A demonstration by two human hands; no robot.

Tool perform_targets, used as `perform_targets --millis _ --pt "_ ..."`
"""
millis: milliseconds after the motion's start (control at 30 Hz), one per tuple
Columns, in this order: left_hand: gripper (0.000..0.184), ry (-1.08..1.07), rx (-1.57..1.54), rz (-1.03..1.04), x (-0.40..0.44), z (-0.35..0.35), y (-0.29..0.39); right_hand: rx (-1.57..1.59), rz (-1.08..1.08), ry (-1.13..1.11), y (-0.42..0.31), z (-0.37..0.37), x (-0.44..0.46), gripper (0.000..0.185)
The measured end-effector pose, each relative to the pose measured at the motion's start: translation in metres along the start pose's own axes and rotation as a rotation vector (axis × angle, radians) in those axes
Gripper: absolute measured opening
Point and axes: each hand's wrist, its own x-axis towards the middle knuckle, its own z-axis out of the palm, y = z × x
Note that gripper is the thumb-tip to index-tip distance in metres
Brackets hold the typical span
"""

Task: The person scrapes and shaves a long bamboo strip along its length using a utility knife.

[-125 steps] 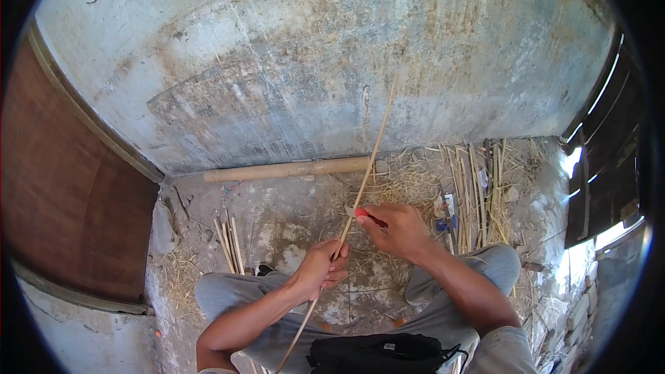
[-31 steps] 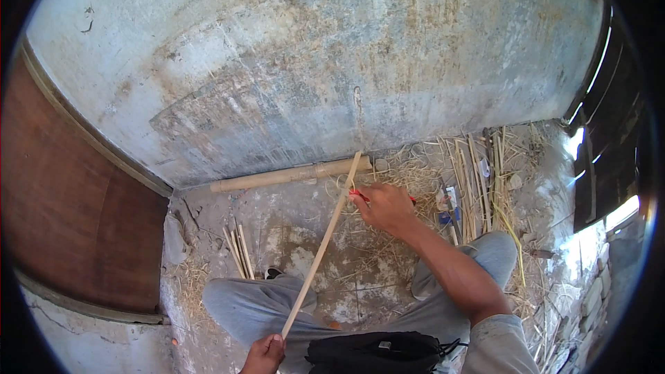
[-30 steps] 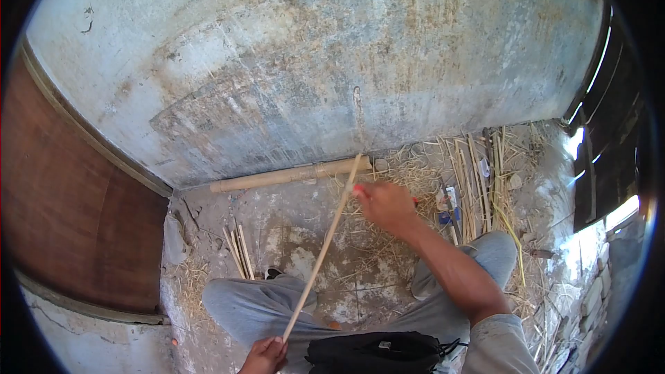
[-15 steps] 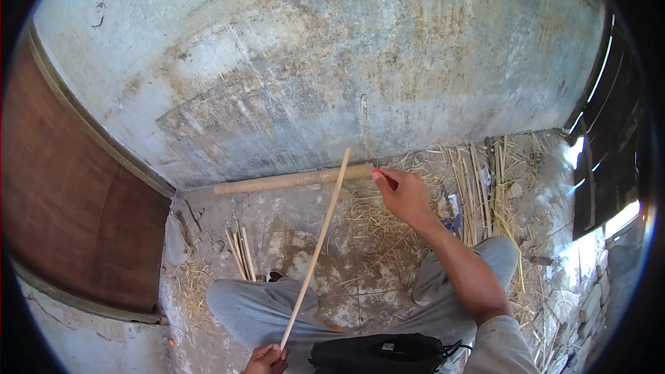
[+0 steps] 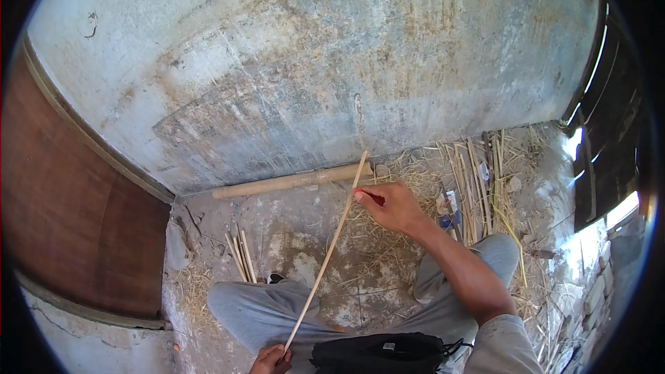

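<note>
A long, thin bamboo stick (image 5: 325,263) slants up and away from me, its far tip near the foot of the wall. Its near end is in my left hand (image 5: 271,360), which is closed round it at the bottom of the view. My right hand (image 5: 392,206) is closed on a small red object (image 5: 359,194), mostly hidden by the fingers, so its kind is unclear. That object is right beside the upper part of the stick; whether it touches is hard to tell.
A thick bamboo pole (image 5: 291,183) lies along the wall (image 5: 388,62). Short cut sticks (image 5: 241,256) lie left of my knees, and longer sticks (image 5: 478,187) at the right. Shavings (image 5: 381,235) litter the floor. A brown door panel (image 5: 83,215) stands at the left.
My right hand has moved down and left with the red object, closer to the stick. The stick's far end has swung right, while my left hand still holds its near end.
</note>
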Motion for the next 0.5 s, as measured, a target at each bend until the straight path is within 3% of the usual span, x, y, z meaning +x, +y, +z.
perform_targets --millis 33,100,133,200,300,500 --pt "0.046 0.001 0.0 0.002 0.0 0.004 0.017 -0.015 0.0 -0.001 -0.001 -0.001 0.0 0.036" --pt "0.046 -0.033 -0.42 -0.097 -0.001 0.017 0.072 -0.03 -0.002 -0.003 -0.001 0.001 0.0 0.035" --pt "0.046 -0.034 -0.421 -0.097 -0.002 0.02 0.065 -0.015 -0.055 0.027 0.001 0.004 0.0 0.034" --pt "0.047 0.118 -0.133 -0.009 -0.003 0.025 0.041 -0.002 -0.106 0.058 0.004 0.005 0.0 0.033" --pt "0.05 0.18 0.083 0.154 -0.002 0.028 0.035 -0.067 -0.125 0.057 0.004 0.006 0.001 0.032" --pt "0.052 0.192 0.345 0.195 -0.013 0.029 0.073 -0.167 -0.15 0.051 0.014 0.013 0.0 0.031"
